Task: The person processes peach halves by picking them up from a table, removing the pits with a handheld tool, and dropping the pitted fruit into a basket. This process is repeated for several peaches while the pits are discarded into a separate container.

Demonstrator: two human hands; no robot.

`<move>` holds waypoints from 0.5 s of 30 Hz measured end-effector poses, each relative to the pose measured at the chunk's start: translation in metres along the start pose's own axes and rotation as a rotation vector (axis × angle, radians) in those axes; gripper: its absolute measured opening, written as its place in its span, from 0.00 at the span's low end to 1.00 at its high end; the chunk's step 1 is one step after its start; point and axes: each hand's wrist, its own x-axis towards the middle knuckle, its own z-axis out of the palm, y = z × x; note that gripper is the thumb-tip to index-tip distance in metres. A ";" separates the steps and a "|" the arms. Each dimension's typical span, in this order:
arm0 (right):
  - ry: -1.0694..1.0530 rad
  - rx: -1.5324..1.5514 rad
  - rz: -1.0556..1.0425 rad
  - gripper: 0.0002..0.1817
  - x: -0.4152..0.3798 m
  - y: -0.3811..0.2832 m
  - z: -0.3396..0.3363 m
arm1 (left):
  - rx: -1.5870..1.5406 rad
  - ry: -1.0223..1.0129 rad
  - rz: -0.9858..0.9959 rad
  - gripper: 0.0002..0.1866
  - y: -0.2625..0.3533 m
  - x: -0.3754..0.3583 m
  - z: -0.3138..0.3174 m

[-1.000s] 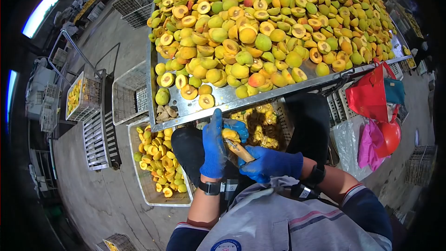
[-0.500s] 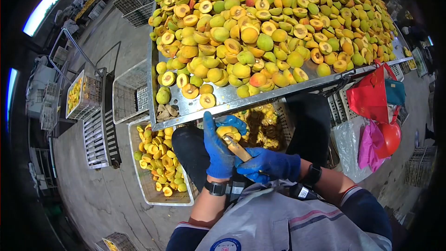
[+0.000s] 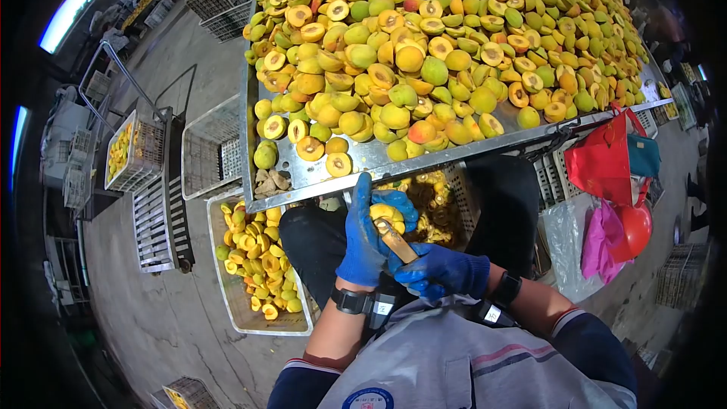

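Note:
My left hand (image 3: pixel 362 246), in a blue glove, holds a yellow fruit half (image 3: pixel 387 217) over my lap, thumb raised near the metal table's edge. My gloved right hand (image 3: pixel 443 270) is closed round the wooden handle of a small tool (image 3: pixel 396 241), whose metal tip touches the fruit. Halved yellow and green fruit (image 3: pixel 409 58) is heaped on the metal table (image 3: pixel 318 191). Beneath my hands, a crate (image 3: pixel 463 197) between my legs holds yellow fruit pieces, partly hidden by the gloves.
A crate of fruit halves (image 3: pixel 236 314) stands on the floor at left, with another crate (image 3: pixel 198 153) beside the table. Farther left is a trolley (image 3: pixel 157 231) with a fruit crate (image 3: pixel 136 153). Red bag (image 3: pixel 598 159), pink bag (image 3: pixel 602 238) and red helmet (image 3: pixel 634 231) are at right.
My left hand has moved slightly right and up with the fruit. The tool's tip has shifted right along with it, and my right hand has moved a little.

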 end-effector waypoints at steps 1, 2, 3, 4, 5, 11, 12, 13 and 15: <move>-0.075 0.071 -0.033 0.08 -0.002 0.000 -0.001 | -0.001 0.001 0.000 0.30 0.000 0.003 -0.003; -0.149 0.143 -0.067 0.08 -0.003 0.000 -0.001 | -0.198 -0.121 -0.116 0.29 -0.001 0.007 -0.008; -0.149 0.143 -0.065 0.08 -0.004 0.001 0.002 | -0.396 -0.243 -0.230 0.29 -0.001 0.010 -0.010; -0.078 0.118 -0.065 0.09 -0.006 0.002 0.007 | -0.389 -0.199 -0.228 0.31 -0.002 0.013 -0.010; -0.006 0.093 -0.067 0.09 -0.008 0.001 0.012 | -0.390 -0.199 -0.227 0.31 -0.001 0.008 -0.012; 0.259 -0.001 -0.244 0.09 -0.021 -0.006 -0.029 | 0.036 0.297 0.628 0.29 0.100 -0.053 -0.068; 0.314 0.110 -0.232 0.08 -0.017 0.001 -0.049 | 0.286 0.529 0.707 0.27 0.125 -0.052 -0.125; 0.367 0.223 -0.220 0.08 -0.015 0.008 -0.061 | 0.885 0.818 0.865 0.23 0.142 -0.061 -0.142; 0.416 0.124 -0.213 0.08 -0.011 0.008 -0.058 | 1.662 1.255 0.953 0.21 0.145 -0.073 -0.129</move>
